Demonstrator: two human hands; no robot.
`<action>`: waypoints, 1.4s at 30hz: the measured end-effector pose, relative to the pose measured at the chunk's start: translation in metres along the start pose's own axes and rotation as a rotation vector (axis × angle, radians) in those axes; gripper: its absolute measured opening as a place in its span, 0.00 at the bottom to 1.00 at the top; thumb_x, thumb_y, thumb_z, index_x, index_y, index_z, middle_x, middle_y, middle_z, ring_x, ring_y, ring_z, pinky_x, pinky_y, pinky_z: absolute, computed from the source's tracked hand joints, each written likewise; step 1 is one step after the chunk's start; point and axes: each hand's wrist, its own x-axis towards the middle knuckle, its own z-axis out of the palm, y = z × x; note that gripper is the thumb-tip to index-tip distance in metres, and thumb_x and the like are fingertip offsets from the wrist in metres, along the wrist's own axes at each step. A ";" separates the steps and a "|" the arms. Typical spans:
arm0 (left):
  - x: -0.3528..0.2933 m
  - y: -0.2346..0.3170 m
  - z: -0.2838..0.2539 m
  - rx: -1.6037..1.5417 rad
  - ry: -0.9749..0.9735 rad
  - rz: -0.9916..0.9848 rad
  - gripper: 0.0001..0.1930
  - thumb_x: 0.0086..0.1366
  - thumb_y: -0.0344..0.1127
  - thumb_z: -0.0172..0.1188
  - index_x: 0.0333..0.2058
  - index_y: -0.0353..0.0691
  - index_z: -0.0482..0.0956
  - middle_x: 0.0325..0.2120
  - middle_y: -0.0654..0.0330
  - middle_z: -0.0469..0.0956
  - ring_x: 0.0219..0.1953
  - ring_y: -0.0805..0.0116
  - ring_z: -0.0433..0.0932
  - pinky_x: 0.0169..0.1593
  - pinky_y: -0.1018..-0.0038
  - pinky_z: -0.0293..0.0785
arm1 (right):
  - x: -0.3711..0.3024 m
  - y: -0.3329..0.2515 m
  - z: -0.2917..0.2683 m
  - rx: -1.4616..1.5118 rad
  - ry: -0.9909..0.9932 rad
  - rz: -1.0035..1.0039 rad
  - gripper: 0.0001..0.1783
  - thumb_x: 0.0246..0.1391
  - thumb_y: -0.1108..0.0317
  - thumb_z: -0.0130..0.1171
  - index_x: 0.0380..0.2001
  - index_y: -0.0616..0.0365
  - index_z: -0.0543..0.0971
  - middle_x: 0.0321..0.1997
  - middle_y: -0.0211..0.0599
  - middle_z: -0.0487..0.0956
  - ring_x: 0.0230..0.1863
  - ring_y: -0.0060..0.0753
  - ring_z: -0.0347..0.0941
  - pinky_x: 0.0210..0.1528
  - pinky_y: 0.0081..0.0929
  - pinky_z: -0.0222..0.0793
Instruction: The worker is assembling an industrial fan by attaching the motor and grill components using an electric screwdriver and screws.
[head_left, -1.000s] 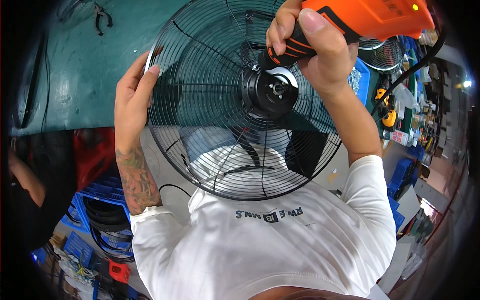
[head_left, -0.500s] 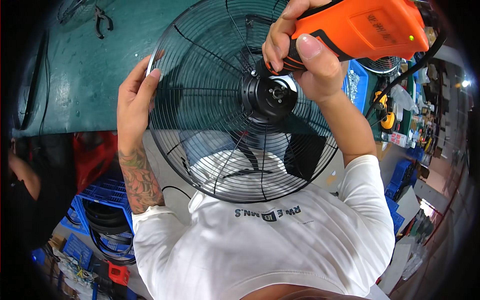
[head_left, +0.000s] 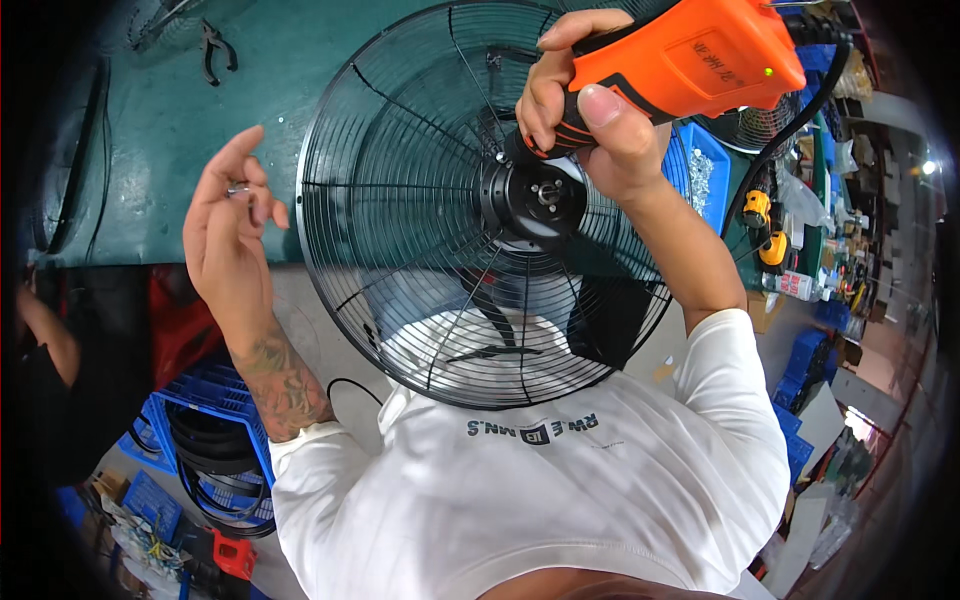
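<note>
A round black wire fan guard (head_left: 400,310) stands in front of me, with a black motor (head_left: 535,205) at its centre. My right hand (head_left: 610,120) is closed round an orange and black electric screwdriver (head_left: 690,60). Its black nose end meets the upper left rim of the motor beside a small shiny screw head (head_left: 502,158). To the left of the guard and apart from it, my left hand (head_left: 232,220) is raised. Its index finger points out while the others curl by a small shiny metal piece (head_left: 237,188), too small to name.
Pliers (head_left: 215,52) lie on the green table (head_left: 270,90) at the far left. A blue bin (head_left: 708,175) of small metal parts is behind the guard's right side. Blue crates (head_left: 215,400) with black rings stand at lower left. Another person's arm (head_left: 50,335) shows at far left.
My left hand has let go of the guard's left rim and moved away to the left. My right hand and the screwdriver have shifted slightly left and down.
</note>
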 end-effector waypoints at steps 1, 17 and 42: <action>-0.005 0.006 0.004 0.013 -0.051 -0.038 0.23 0.65 0.25 0.45 0.58 0.23 0.73 0.37 0.57 0.76 0.28 0.77 0.67 0.33 0.78 0.71 | 0.000 -0.003 0.000 0.000 0.001 -0.007 0.19 0.55 0.67 0.61 0.46 0.68 0.73 0.22 0.34 0.75 0.19 0.20 0.71 0.23 0.22 0.70; -0.060 0.003 0.100 0.502 -0.738 0.356 0.34 0.59 0.23 0.67 0.65 0.38 0.69 0.30 0.52 0.85 0.25 0.59 0.84 0.30 0.72 0.78 | -0.032 -0.114 0.014 0.226 -0.408 -0.239 0.32 0.56 0.53 0.65 0.58 0.50 0.64 0.33 0.33 0.76 0.25 0.28 0.76 0.33 0.29 0.79; -0.037 0.004 0.070 0.769 -0.330 0.422 0.38 0.56 0.33 0.74 0.64 0.35 0.69 0.42 0.50 0.84 0.41 0.58 0.84 0.44 0.68 0.80 | -0.054 -0.086 0.021 0.092 -0.092 -0.047 0.33 0.60 0.47 0.60 0.61 0.54 0.66 0.32 0.35 0.73 0.27 0.34 0.73 0.37 0.37 0.73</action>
